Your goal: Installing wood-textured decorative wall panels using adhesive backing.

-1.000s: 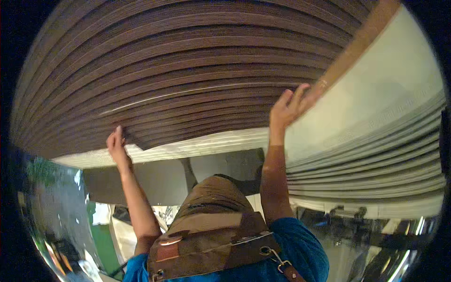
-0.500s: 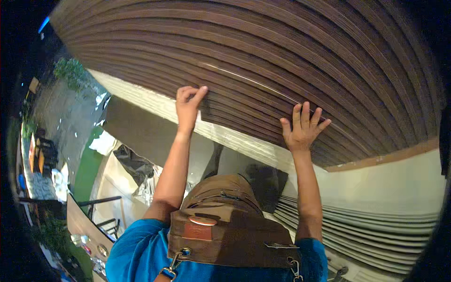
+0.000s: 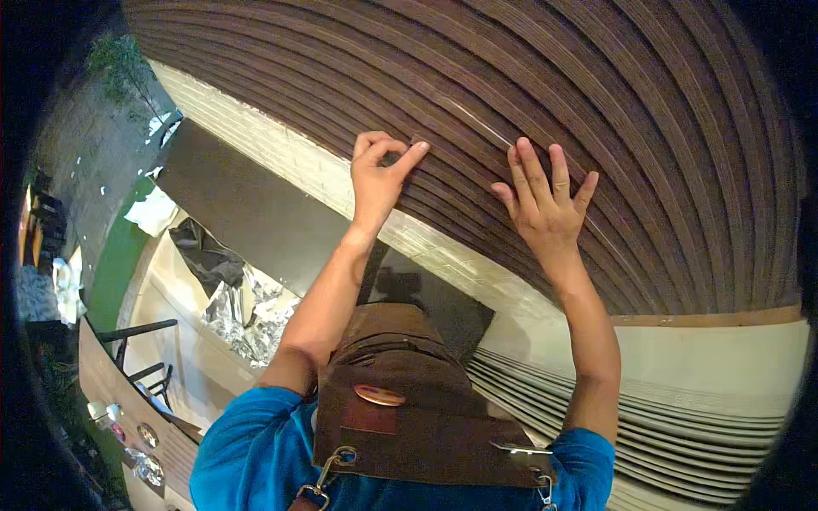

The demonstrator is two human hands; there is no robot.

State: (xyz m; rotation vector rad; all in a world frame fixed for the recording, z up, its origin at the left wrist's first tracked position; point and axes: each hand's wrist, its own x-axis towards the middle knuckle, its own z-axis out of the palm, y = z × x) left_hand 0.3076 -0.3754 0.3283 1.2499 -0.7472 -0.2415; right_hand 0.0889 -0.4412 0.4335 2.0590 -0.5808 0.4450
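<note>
A large dark brown ribbed panel (image 3: 545,77) fills the upper part of the view. My right hand (image 3: 545,200) lies against its ribs, open, with the fingers spread. Left of it, near the panel's lower edge, my left hand (image 3: 381,175) is closed in a pinch, fingers curled and thumb tip against the ribs. Whatever is between those fingertips, if anything, is too small to make out. A thin pale line (image 3: 477,121) runs along one groove and passes behind my right fingertips.
A cream wall strip (image 3: 256,119) borders the panel below. Beyond it lie a dark flat sheet (image 3: 247,204), crumpled silver foil (image 3: 243,319) and black plastic (image 3: 204,255). A wooden table (image 3: 102,366) with small items stands lower left. Pale ridged boards (image 3: 648,434) are at lower right.
My left hand has moved right and slightly up along the panel. My right hand sits a little higher, its fingers still spread. The whole view has turned somewhat.
</note>
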